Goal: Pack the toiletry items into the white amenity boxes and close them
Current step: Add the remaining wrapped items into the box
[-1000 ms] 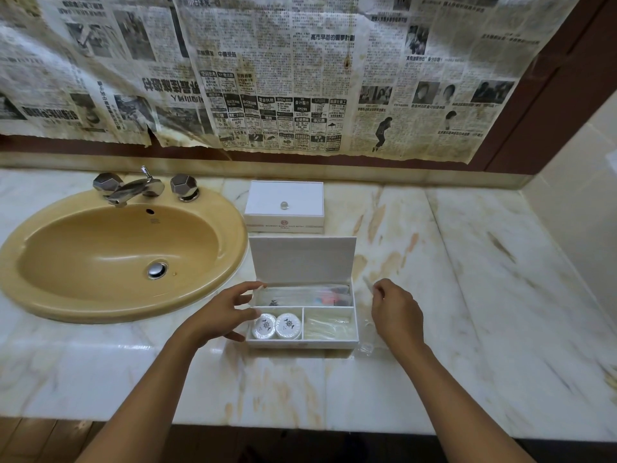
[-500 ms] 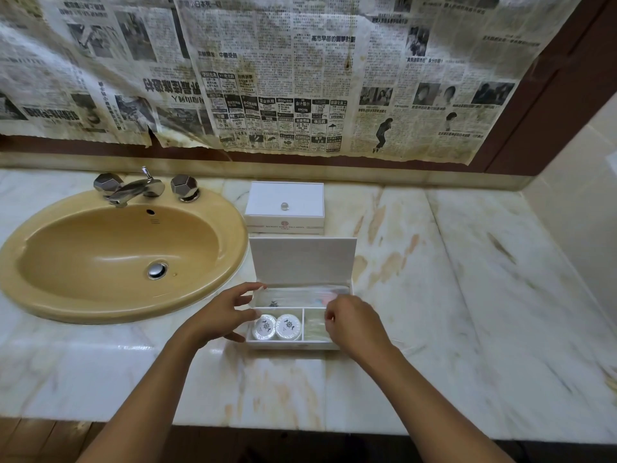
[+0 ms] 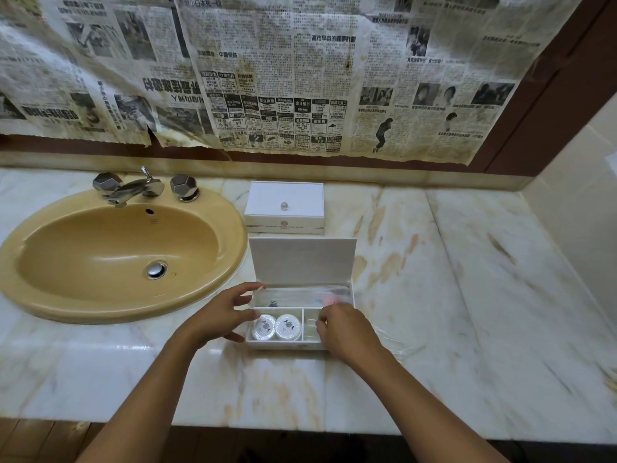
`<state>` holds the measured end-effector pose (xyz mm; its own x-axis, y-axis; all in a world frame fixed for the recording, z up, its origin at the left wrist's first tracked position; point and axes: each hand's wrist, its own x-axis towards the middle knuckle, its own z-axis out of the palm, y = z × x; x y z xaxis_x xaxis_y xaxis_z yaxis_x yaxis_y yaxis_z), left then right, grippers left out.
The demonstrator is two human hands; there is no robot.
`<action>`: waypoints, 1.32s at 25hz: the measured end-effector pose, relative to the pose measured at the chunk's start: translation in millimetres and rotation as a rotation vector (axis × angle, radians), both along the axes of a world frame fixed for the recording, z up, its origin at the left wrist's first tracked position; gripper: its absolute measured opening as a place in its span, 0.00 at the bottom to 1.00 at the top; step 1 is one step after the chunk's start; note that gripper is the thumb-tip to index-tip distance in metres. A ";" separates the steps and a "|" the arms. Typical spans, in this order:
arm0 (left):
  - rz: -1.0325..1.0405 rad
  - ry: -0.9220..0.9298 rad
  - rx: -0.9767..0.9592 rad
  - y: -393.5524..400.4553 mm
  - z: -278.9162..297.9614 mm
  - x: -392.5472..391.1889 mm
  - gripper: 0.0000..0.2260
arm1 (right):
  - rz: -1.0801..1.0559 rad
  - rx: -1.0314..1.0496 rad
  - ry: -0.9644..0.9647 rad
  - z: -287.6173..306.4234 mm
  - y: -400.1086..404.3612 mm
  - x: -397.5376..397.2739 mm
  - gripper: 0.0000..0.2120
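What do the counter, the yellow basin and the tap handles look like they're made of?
Counter: polished marble or a marble-look stone, pale with tan veins and glossy reflections. Basin: glazed ceramic, probably, mustard-yellow with a smooth sheen. Tap handles: chromed metal, faceted and mirror-bright.

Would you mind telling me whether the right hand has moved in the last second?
Yes. The right hand moved left, from the counter beside the open box to over its front right compartment.

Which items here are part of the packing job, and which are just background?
Job:
open white box, lid up
two round wrapped items in its front-left compartment
closed white box behind it
left hand at the open box's left side
right hand over its front-right compartment

Background:
sink
tap
newspaper
marble counter
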<state>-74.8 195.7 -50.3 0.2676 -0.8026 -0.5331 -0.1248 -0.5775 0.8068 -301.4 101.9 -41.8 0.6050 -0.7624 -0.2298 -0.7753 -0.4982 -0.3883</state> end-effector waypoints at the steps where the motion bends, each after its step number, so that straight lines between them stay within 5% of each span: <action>1: -0.001 -0.002 0.000 -0.3 -0.4 0.2 0.23 | 0.015 0.011 0.008 -1.3 1.1 -0.3 0.12; 6: 0.000 0.006 0.007 0.0 -2.6 1.8 0.24 | 0.044 0.016 -0.098 2.7 1.2 -3.5 0.13; 13: -0.001 0.004 0.003 0.0 -0.3 0.0 0.23 | -0.202 -0.155 -0.364 11.3 -25.0 -20.0 0.09; 22: 0.007 0.002 0.004 -0.1 1.3 -1.1 0.24 | -0.254 0.041 0.168 -21.0 -43.4 -62.1 0.20; 33: 0.001 0.008 0.009 0.5 0.1 -0.6 0.23 | -0.289 0.004 0.164 -28.2 -42.4 -62.7 0.09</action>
